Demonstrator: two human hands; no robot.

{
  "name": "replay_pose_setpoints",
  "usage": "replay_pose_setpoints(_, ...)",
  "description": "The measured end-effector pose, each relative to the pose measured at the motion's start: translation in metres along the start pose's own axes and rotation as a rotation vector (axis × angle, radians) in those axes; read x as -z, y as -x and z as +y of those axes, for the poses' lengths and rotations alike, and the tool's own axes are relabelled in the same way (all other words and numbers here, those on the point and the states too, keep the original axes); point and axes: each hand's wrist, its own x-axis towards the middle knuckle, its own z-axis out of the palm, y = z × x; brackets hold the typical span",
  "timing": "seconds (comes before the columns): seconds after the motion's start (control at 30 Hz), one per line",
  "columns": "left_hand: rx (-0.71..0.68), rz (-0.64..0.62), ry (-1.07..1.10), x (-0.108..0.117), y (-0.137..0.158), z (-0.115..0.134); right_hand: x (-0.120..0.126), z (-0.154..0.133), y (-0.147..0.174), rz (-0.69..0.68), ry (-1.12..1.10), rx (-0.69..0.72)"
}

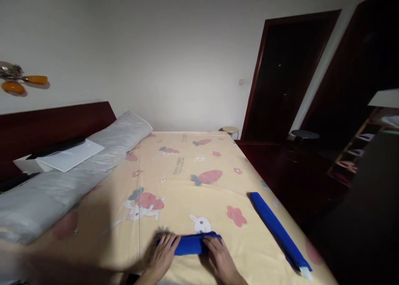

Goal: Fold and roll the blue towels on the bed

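The left hand [162, 254] covers the near left end of the blue roll [193, 244], and the right hand [220, 260] hides its right part, so only the middle stretch shows; whether the fingers grip or merely press cannot be told. Both forearms are cut off by the lower edge. The long blue bundle [277, 231] ends in a pale tip at the bed's corner, too blurred to identify. The doorway [283, 81] is dark, nothing inside readable. The shelves [358, 152] at the right are dim and cut by the edge. The orange wall fitting [18, 81] is cropped at the left.
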Motion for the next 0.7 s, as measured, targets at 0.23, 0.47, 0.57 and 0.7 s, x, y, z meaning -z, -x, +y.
replay_pose_setpoints(0.23, -0.050, -0.029, 0.069, -0.025, 0.005, 0.012, -0.015, 0.001, -0.005, -0.294, 0.044, -0.053)
replay_pose_setpoints(0.47, 0.104, -0.152, 0.094, 0.002, 0.008, -0.007, -0.005, 0.034, 0.001, -0.060, 0.147, -0.188)
replay_pose_setpoints(0.57, 0.167, -0.192, 0.080, 0.015, 0.009, -0.008, 0.001, 0.036, 0.003, -0.017, 0.153, -0.239)
replay_pose_setpoints(0.7, 0.167, -0.229, 0.121, 0.020, 0.010, -0.007, 0.005, 0.031, 0.002, -0.002, 0.125, -0.228)
